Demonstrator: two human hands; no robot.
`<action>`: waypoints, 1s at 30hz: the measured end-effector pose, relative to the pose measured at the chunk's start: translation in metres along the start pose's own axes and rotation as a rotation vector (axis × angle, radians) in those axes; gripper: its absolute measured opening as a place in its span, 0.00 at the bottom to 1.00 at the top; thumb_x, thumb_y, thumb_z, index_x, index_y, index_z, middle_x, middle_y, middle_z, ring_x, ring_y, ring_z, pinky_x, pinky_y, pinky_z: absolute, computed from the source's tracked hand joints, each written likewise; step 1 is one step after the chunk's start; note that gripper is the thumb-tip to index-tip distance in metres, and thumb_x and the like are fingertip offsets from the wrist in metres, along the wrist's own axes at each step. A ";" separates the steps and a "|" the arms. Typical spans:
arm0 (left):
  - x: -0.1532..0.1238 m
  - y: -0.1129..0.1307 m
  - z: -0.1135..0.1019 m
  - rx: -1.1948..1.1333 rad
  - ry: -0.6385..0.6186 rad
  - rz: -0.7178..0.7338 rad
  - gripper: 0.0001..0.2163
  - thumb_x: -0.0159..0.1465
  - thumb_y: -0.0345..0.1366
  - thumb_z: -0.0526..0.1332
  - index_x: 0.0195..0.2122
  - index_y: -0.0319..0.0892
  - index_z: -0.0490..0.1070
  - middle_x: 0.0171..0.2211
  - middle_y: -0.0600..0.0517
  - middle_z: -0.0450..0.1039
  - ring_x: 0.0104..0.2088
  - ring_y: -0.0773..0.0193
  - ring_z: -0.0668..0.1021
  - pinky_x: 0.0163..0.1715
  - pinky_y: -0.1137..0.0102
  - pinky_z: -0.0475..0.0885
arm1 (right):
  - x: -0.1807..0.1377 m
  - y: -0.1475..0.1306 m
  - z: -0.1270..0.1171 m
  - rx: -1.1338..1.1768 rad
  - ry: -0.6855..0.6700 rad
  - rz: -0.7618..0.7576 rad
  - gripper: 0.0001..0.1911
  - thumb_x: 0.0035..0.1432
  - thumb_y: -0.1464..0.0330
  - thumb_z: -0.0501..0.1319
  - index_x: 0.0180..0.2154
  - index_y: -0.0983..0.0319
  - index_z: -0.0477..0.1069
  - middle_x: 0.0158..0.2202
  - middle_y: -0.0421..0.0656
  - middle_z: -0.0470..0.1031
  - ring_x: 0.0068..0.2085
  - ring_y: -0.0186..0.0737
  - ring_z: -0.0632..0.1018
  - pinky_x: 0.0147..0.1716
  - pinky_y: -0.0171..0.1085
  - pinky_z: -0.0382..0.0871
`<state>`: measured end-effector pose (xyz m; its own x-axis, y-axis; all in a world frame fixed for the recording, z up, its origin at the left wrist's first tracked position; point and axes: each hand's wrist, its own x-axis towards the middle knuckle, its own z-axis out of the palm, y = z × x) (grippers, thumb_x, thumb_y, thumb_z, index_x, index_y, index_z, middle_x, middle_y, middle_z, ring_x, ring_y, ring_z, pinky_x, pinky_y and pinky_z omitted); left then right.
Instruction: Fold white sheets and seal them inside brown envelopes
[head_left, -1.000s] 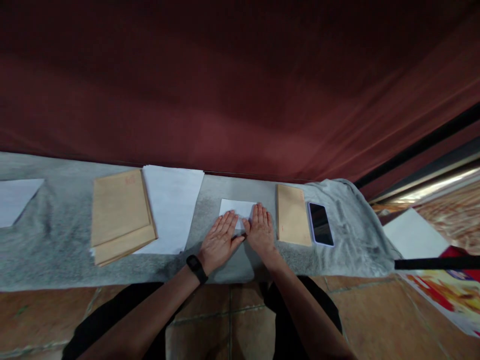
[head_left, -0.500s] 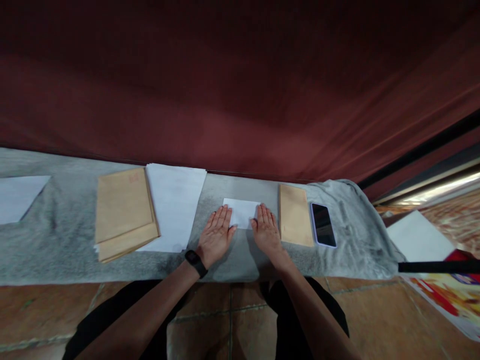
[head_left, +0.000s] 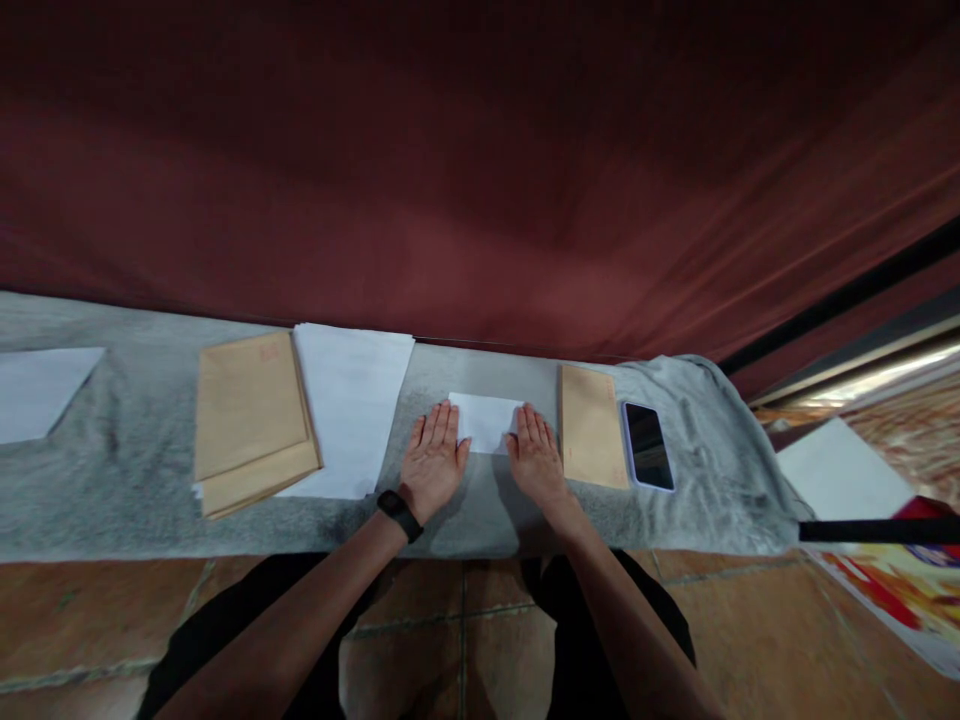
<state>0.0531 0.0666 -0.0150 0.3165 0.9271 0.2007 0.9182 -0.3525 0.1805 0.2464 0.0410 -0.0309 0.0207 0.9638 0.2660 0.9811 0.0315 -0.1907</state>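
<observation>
A small folded white paper (head_left: pixel 486 420) lies on the grey cloth (head_left: pixel 120 500) in front of me. My left hand (head_left: pixel 433 458) rests flat at its left edge with fingers stretched out, a black watch on the wrist. My right hand (head_left: pixel 537 456) lies flat at the paper's right edge, fingers spread. Neither hand holds anything.
A brown envelope (head_left: pixel 592 425) and a dark phone (head_left: pixel 646 445) lie to the right of my hands. To the left are a white sheet stack (head_left: pixel 350 400) and a pile of brown envelopes (head_left: pixel 251 420). Another white sheet (head_left: pixel 41 390) sits far left. A dark red curtain hangs behind.
My hands have slid apart from the middle of the folded paper to its left and right edges, uncovering most of it.
</observation>
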 end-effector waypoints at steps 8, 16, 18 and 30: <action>0.003 -0.005 0.001 -0.001 0.020 -0.043 0.28 0.72 0.39 0.44 0.71 0.34 0.55 0.71 0.41 0.57 0.71 0.51 0.59 0.70 0.53 0.52 | 0.005 -0.001 -0.006 0.047 0.018 0.030 0.27 0.71 0.72 0.46 0.68 0.74 0.59 0.70 0.58 0.58 0.71 0.50 0.60 0.68 0.53 0.57; 0.004 -0.002 -0.002 -0.006 0.015 -0.049 0.28 0.72 0.39 0.44 0.71 0.34 0.55 0.71 0.41 0.56 0.71 0.50 0.60 0.70 0.52 0.52 | 0.003 -0.038 -0.007 0.224 -0.126 -0.218 0.26 0.74 0.66 0.46 0.67 0.67 0.62 0.71 0.49 0.60 0.71 0.42 0.60 0.71 0.46 0.54; 0.004 -0.001 -0.003 -0.011 -0.001 -0.048 0.28 0.72 0.38 0.44 0.71 0.33 0.56 0.71 0.40 0.55 0.71 0.49 0.59 0.70 0.52 0.52 | 0.002 -0.042 -0.007 0.222 -0.155 -0.222 0.26 0.74 0.66 0.46 0.67 0.67 0.62 0.70 0.49 0.61 0.71 0.42 0.61 0.71 0.46 0.53; 0.011 0.003 -0.004 -0.085 0.000 0.115 0.27 0.74 0.40 0.43 0.71 0.37 0.56 0.71 0.44 0.57 0.73 0.54 0.55 0.72 0.53 0.50 | 0.005 -0.041 -0.002 0.135 -0.110 -0.140 0.28 0.73 0.67 0.45 0.69 0.69 0.57 0.71 0.52 0.58 0.72 0.46 0.59 0.70 0.51 0.54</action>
<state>0.0584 0.0748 -0.0080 0.4181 0.8801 0.2251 0.8527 -0.4656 0.2368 0.2071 0.0440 -0.0202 -0.1427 0.9703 0.1954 0.9381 0.1956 -0.2859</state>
